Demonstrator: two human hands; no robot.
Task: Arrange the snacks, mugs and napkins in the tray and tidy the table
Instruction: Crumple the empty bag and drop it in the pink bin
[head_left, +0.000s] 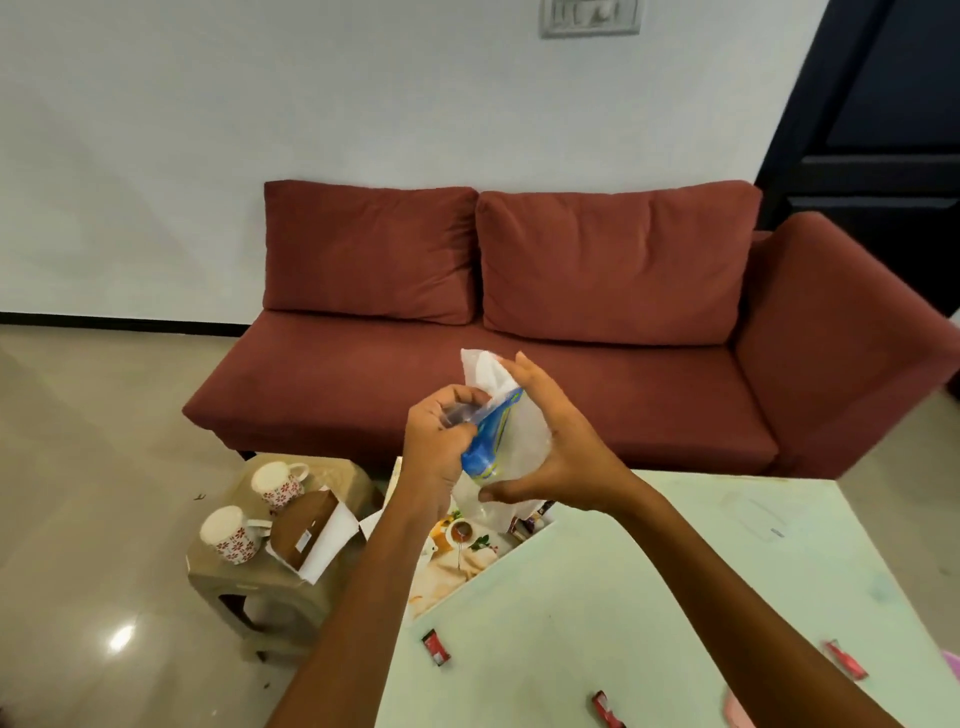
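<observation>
Above the tray, which the arms half hide, is the napkin packet; fingers of the left hand clamp its blue edge; fingers of the right hand curl round its clear side; its print is unreadable.

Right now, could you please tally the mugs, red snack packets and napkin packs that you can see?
Mugs: 2
Red packets: 3
Napkin pack: 1
Total: 6
</observation>
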